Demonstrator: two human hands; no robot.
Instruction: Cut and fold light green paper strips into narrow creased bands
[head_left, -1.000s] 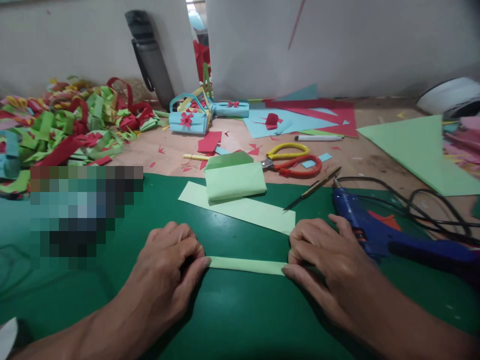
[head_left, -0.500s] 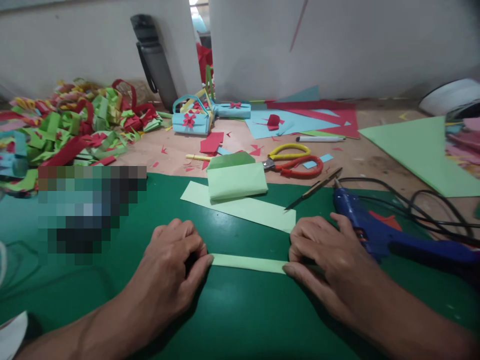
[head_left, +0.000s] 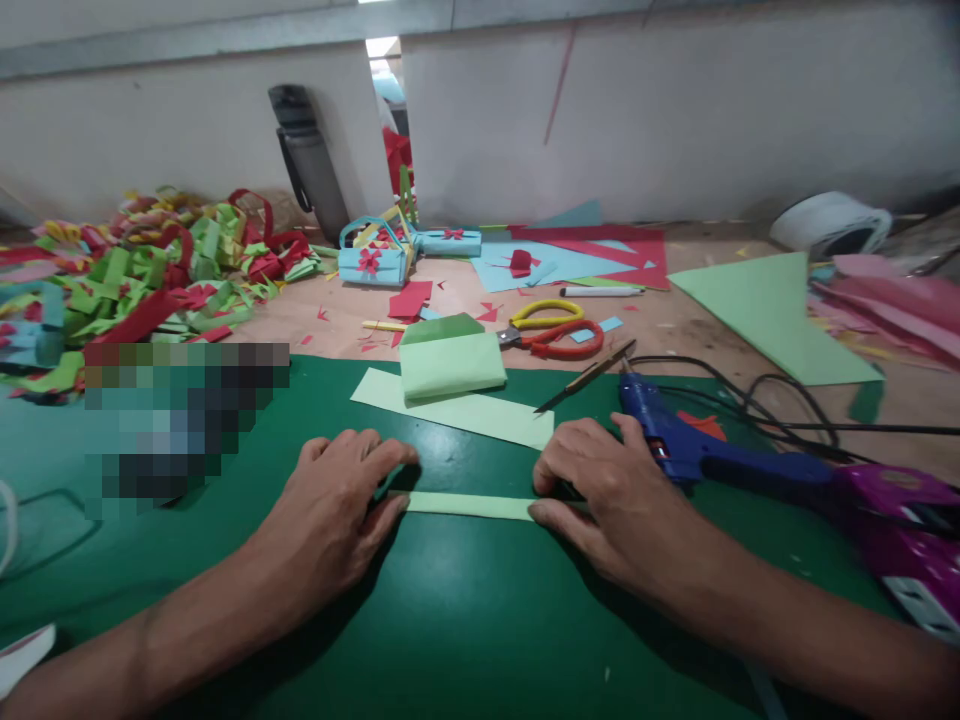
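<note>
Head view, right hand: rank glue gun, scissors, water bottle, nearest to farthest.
From the right hand, which presses one end of the light green strip:
1. Blue glue gun, just to its right on the green mat.
2. Scissors, beyond it, off the mat's far edge.
3. Dark water bottle, far back left against the wall.

My cluttered paper bench

A blue glue gun [head_left: 667, 440] lies near scissors [head_left: 551, 335]; behind them I see a blue paper basket [head_left: 371, 262], a dark bottle [head_left: 307, 160] and heaped paper strips [head_left: 135, 275].
</note>
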